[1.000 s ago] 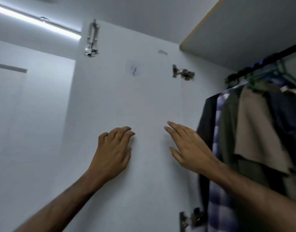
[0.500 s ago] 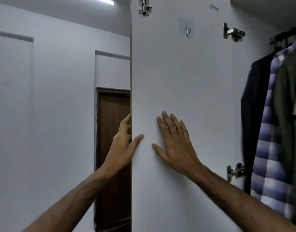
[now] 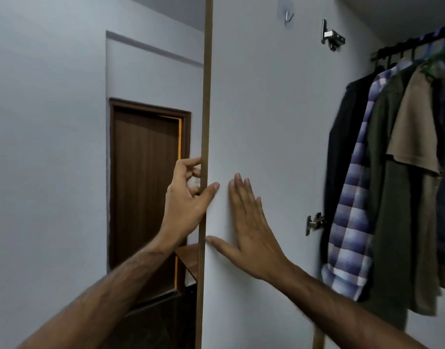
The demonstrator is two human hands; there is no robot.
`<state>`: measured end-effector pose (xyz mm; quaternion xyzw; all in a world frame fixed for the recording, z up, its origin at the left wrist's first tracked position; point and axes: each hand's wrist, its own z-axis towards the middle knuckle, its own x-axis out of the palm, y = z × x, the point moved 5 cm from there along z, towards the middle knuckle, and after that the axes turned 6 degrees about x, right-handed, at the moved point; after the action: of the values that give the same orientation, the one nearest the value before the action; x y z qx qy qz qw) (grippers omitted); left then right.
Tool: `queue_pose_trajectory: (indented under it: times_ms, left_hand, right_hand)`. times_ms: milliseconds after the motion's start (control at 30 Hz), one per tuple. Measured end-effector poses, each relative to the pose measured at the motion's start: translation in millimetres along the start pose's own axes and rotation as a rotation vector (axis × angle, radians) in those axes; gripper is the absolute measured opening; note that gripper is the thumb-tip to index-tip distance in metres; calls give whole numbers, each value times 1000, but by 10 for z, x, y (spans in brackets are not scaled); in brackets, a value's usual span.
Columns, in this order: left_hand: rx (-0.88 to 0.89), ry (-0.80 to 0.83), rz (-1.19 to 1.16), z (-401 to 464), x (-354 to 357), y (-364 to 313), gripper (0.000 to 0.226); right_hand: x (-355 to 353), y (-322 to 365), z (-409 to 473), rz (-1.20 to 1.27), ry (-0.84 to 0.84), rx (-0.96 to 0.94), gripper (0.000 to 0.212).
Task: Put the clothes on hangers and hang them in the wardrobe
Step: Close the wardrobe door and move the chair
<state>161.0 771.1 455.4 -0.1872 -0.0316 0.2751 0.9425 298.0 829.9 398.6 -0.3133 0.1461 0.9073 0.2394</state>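
Observation:
The white wardrobe door [image 3: 266, 109] stands open, its inner face toward me and its wooden edge running top to bottom. My left hand [image 3: 186, 197] grips that edge, thumb on the inner face and fingers curled round the outside. Flat on the inner face beside it lies my right hand [image 3: 246, 227], fingers straight. At the right, several clothes hang on hangers from a black rail [image 3: 412, 46]: a black garment [image 3: 342, 152], a blue checked shirt [image 3: 352, 210], an olive jacket [image 3: 397, 222], a tan shirt [image 3: 412, 127] and a dark blue one.
Two metal hinges [image 3: 331, 36] [image 3: 314, 222] sit on the door's right side, and a small stick-on hook [image 3: 287, 13] is near its top. Behind the door's edge on the left are a brown room door [image 3: 143, 185] and white walls.
The view has swung down and left. My left hand moved from the door's face to its edge and closed round it. My right hand went flat against the door face.

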Motion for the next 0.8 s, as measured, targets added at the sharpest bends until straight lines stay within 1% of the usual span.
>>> queue_pose_trajectory:
  times_ms: [67,133,233,367,433,500,633,700,800]
  left_hand:
    - [60,20,-75,-86,75,-146,45]
    - [126,38,-148,-168,173,-288,42]
    - [226,95,-168,-309,419,-520,48]
    - [383,201,-106,-533,917,-895,51]
    - [433,283,-76,-660,1228,-1020,57]
    - [464,397,-33,-808,1600,-1120,66]
    - [471,650,18,-1017,2325,-1258,97]
    - [491,717,84,-1042,2659,-1305,109]
    - [519,754,274,-1057,3127,-1326,129]
  right_hand:
    - [-167,15,-169,121,19,70,111]
    - [-348,17,-320,180,20,119,114]
    - [-654,3,-546,169,17,183,114]
    - [-1181,-93,-985,199,59,281,103]
    - [-1488,-136,-1202,239,31,301,93]
    - [-1795,-261,-1418,242,-8,353,81]
    - [-2342,-712,-1797,199,-69,544,63]
    - [-2578,-972,-1952,182,-95,630,51]
    - [-2826,-1296,-2076,170,-137,738,43]
